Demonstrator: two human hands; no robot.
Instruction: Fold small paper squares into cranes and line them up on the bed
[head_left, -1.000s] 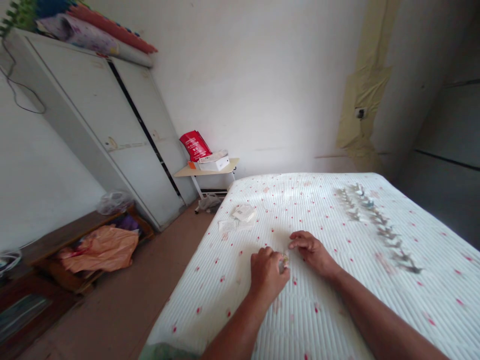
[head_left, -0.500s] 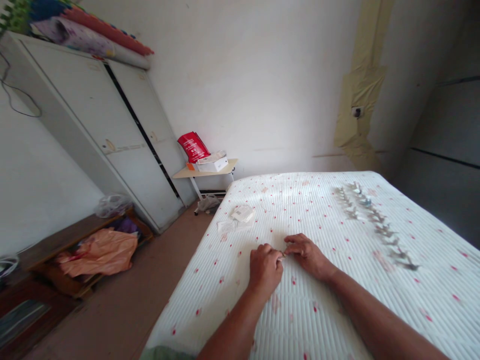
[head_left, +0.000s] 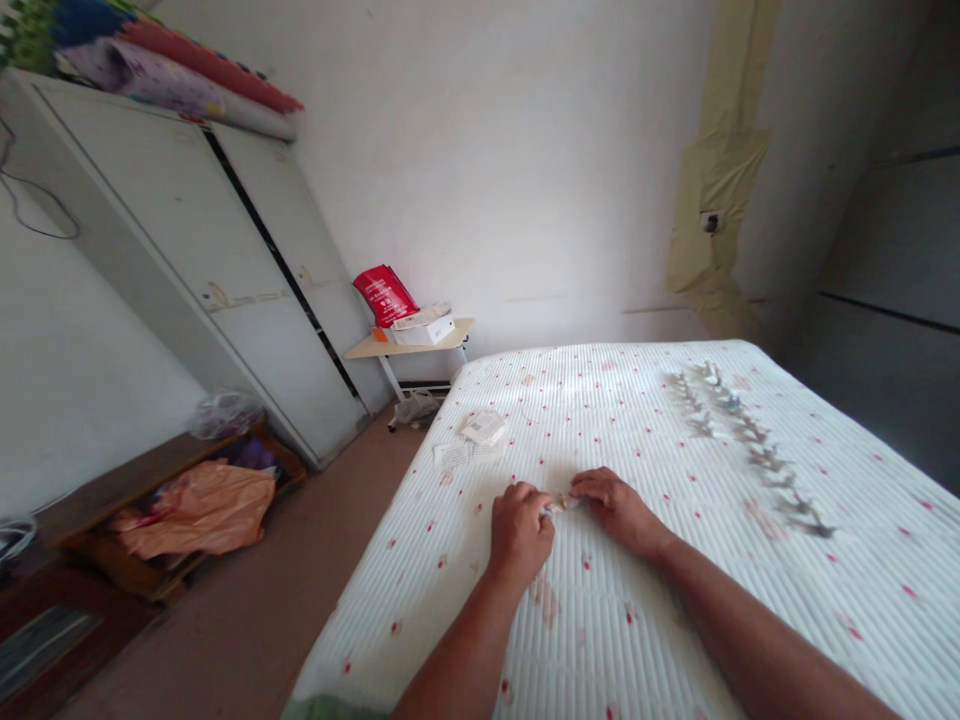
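Observation:
Over the mattress [head_left: 645, 620], a small piece of folded paper [head_left: 561, 502] stretches between my two hands. My left hand [head_left: 521, 530] pinches its left end, fingers closed. Pinched at the other end, the paper runs under the fingertips of my right hand [head_left: 616, 508], which partly hide it. Beyond my left hand lie a small stack of paper squares [head_left: 484, 428] and a printed sheet [head_left: 451, 456]. To the right, several small folded paper figures [head_left: 765, 455], looking like birds, stand in rows on the mattress.
A small table [head_left: 364, 347] behind the mattress's left corner holds a red bag [head_left: 384, 295] and a white box [head_left: 427, 330]. Left are a grey cabinet [head_left: 165, 220] and a low wooden shelf with an orange plastic bag [head_left: 202, 510]. A wall socket [head_left: 712, 222] is at the back.
My left hand has shifted slightly left, away from my right hand. More of the folded paper now shows between them.

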